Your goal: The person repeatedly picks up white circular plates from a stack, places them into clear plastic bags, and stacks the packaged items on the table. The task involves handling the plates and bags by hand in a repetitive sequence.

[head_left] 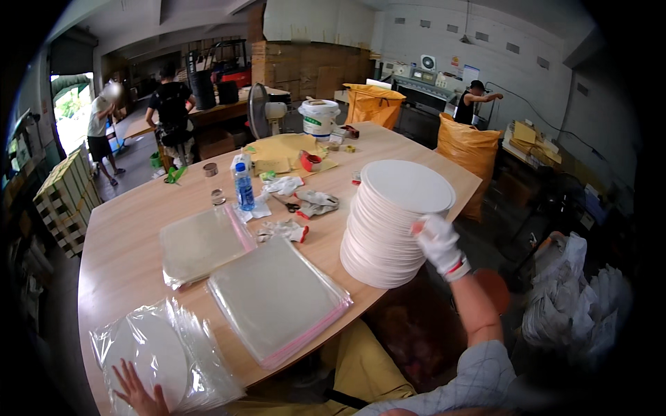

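Observation:
My bare left hand lies with fingers spread on a clear plastic bag at the table's near left corner. Inside the bag is a round white disc. At the right, my right hand wears a white glove with a red-edged cuff, its fingertips bare. It is at the right side of a tall stack of round white discs, fingers toward their edges; blur hides whether it grips one. Two piles of flat clear bags with pink edges, a nearer pile and a farther pile, lie between my hands.
On the wooden table are a blue bottle, work gloves, scissors, tape rolls and a white bucket. A fan and orange sacks stand beyond. Other people are in the background.

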A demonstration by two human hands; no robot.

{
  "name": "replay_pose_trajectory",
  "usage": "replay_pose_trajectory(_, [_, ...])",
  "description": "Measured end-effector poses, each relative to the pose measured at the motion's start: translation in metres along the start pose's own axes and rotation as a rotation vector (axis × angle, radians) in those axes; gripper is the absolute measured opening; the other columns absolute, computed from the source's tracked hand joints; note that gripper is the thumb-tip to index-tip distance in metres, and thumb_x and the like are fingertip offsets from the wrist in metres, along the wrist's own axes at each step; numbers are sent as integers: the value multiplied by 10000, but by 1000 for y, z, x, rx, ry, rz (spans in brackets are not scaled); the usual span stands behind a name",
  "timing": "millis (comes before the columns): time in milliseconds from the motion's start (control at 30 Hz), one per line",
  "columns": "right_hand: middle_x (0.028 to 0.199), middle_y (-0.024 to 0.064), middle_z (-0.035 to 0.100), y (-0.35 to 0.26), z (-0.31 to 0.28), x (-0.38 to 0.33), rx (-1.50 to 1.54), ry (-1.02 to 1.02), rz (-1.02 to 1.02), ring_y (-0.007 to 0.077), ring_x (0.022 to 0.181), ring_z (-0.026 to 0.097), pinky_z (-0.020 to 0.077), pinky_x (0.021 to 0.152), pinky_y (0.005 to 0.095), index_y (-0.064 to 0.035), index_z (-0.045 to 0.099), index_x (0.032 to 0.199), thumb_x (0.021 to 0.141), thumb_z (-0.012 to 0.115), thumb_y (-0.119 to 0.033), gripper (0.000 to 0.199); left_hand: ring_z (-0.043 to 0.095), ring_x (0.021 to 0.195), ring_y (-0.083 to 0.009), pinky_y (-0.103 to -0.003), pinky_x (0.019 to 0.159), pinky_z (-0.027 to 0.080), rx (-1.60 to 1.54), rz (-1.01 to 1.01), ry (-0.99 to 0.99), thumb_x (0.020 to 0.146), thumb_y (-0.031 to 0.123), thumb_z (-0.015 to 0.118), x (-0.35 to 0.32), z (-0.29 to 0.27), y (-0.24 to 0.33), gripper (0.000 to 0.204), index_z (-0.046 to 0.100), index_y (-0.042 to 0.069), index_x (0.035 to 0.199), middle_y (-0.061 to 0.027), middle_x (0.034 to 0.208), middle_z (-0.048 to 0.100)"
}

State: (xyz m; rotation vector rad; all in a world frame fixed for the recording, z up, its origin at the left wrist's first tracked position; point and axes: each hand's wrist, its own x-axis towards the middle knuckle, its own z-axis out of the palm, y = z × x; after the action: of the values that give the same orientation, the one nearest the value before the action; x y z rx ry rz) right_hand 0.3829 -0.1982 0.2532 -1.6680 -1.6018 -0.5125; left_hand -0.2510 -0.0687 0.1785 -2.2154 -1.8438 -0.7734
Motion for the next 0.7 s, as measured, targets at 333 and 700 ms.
replay_pose_trajectory(333, [1041, 132, 569, 109, -49, 33, 214, -363, 173, 190, 882, 616, 510, 735, 253, 60, 586, 1035, 742, 491, 88, 309, 532, 1065, -332, -431, 922, 401, -355, 341, 133, 800, 157, 615, -13, -35, 69, 461, 476, -19, 1203, -159, 1129, 574])
replay_pose_trajectory(700, [824, 89, 628, 130, -47, 35, -76, -195, -246, 194, 722, 625, 513, 646, 266, 11, 612, 937, 756, 563, 46, 191, 570, 992, -302, -388, 856, 450, -446, 367, -54, 786, 71, 629, -18, -20, 100, 365, 522, -10, 1126, -141, 1067, 604])
